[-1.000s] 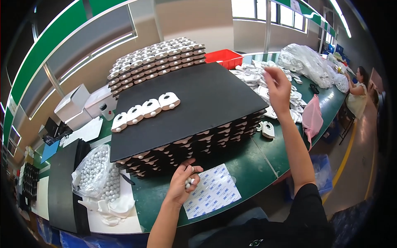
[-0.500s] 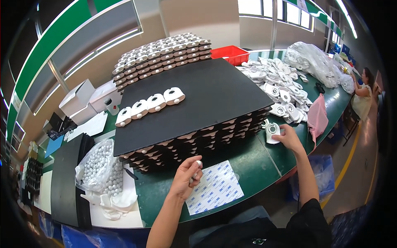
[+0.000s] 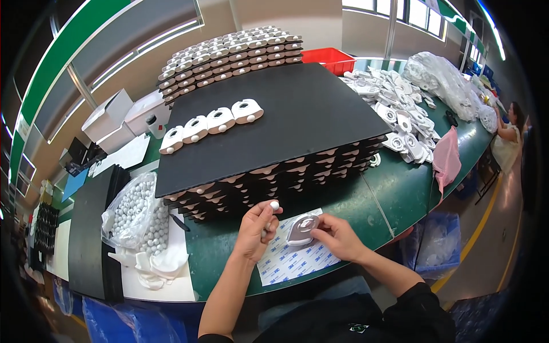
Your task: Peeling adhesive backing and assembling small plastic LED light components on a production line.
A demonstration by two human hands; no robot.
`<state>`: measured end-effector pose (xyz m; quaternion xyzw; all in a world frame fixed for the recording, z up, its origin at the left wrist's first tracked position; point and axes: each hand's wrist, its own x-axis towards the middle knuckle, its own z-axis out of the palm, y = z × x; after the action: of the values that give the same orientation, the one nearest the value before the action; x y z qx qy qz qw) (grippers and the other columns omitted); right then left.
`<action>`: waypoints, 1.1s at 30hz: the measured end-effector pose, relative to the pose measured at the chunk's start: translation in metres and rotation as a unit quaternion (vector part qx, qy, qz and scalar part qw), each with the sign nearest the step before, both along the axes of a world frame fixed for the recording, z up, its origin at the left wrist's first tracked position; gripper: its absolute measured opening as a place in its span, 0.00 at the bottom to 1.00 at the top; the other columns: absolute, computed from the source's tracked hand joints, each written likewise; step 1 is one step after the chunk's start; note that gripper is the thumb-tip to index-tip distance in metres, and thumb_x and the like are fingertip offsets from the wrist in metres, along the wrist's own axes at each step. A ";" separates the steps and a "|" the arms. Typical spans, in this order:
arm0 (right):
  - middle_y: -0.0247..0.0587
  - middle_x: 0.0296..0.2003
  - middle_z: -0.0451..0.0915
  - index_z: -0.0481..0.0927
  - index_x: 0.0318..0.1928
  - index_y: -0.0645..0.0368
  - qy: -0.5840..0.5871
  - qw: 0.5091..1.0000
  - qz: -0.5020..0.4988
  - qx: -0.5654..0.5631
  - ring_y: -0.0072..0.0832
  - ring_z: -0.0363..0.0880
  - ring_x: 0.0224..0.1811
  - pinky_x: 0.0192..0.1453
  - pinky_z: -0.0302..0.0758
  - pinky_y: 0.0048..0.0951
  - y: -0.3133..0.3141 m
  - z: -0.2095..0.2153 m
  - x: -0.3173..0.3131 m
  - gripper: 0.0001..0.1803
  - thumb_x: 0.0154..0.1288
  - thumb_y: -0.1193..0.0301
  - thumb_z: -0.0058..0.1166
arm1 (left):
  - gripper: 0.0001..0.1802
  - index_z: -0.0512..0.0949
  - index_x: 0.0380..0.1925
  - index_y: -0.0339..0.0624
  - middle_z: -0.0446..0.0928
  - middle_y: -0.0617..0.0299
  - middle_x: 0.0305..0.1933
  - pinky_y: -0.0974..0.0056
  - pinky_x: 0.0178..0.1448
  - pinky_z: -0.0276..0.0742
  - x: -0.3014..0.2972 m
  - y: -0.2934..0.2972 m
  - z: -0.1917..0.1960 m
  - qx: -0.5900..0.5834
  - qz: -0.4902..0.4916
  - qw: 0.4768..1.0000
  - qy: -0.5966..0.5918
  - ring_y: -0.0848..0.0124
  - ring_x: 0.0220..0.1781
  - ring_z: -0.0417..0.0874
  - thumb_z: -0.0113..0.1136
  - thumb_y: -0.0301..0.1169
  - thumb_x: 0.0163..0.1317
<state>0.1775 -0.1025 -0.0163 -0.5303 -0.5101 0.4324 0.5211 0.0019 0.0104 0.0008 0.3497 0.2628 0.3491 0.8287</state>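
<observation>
Ball (image 3: 274,205) and white part (image 3: 298,232) sit just apart, one in each hand, so lining them up seems to matter most here. Pinch the ball by its sides, leaving the face toward the part clear of skin. Steady the part before you press; going by the row of four parts (image 3: 209,124) on the black board (image 3: 320,120), each with a ball at its front edge, one straight push should seat better than a slanted one. The spot the ball would sit in is too small to make out, so check it by eye. Curl lightly around the spare balls (image 3: 265,232) in your palm, since a hard squeeze could send one rolling across the green surface (image 3: 197,257).

Your left hand (image 3: 255,230) is raised in front of the stack of boards (image 3: 269,191), thumb and forefinger closed narrowly on the ball, the other fingers folded over the spares. Your right hand (image 3: 338,237) grips the part at its right side, fingers close together. That part is tilted above the patterned sheet (image 3: 280,268), between your hands; whether its lower edge touches the sheet cannot be told. Your left forearm stands steeper, your right slants inward.
</observation>
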 end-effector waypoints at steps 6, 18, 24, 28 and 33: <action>0.40 0.29 0.77 0.73 0.39 0.65 -0.073 0.997 -0.005 0.023 0.22 0.74 0.29 0.35 0.71 0.23 0.005 -0.002 -0.011 0.08 0.60 0.76 0.50 | 0.10 0.74 0.40 0.41 0.75 0.62 0.36 0.80 0.16 0.49 0.000 0.001 -0.003 0.010 -0.006 1.000 -0.023 0.83 0.20 0.63 0.59 0.28 0.57; 0.42 0.31 0.73 0.72 0.36 0.65 -0.143 0.987 -0.047 0.057 0.29 0.73 0.29 0.35 0.70 0.26 0.003 -0.005 -0.013 0.06 0.56 0.80 0.50 | 0.15 0.73 0.45 0.40 0.75 0.62 0.38 0.80 0.17 0.50 -0.001 -0.001 -0.001 0.003 0.003 1.000 -0.016 0.83 0.21 0.64 0.58 0.27 0.56; 0.47 0.32 0.73 0.72 0.38 0.62 -0.244 0.956 -0.008 0.162 0.42 0.72 0.32 0.36 0.70 0.33 0.001 -0.004 -0.018 0.11 0.52 0.82 0.51 | 0.16 0.73 0.46 0.40 0.75 0.61 0.39 0.80 0.17 0.50 0.001 -0.001 0.001 0.013 0.003 1.000 -0.019 0.83 0.21 0.65 0.59 0.27 0.56; 0.40 0.32 0.74 0.72 0.40 0.62 -0.111 0.993 0.030 0.023 0.30 0.75 0.33 0.37 0.70 0.26 0.001 -0.002 -0.014 0.09 0.56 0.81 0.50 | 0.15 0.73 0.45 0.39 0.75 0.61 0.39 0.80 0.17 0.50 -0.001 0.000 -0.002 0.020 -0.004 1.000 -0.013 0.83 0.21 0.65 0.58 0.29 0.57; 0.37 0.41 0.74 0.70 0.41 0.55 0.250 0.965 0.060 -0.049 0.21 0.72 0.43 0.48 0.68 0.23 0.001 -0.005 0.003 0.05 0.65 0.77 0.43 | 0.12 0.75 0.41 0.40 0.74 0.63 0.34 0.80 0.17 0.51 0.001 -0.004 0.005 0.012 -0.019 1.000 0.019 0.83 0.21 0.65 0.57 0.32 0.59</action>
<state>0.1804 -0.1014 -0.0213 -0.3986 -0.3733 0.6059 0.5785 0.0031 0.0065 0.0060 0.3716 0.2670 0.3295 0.8258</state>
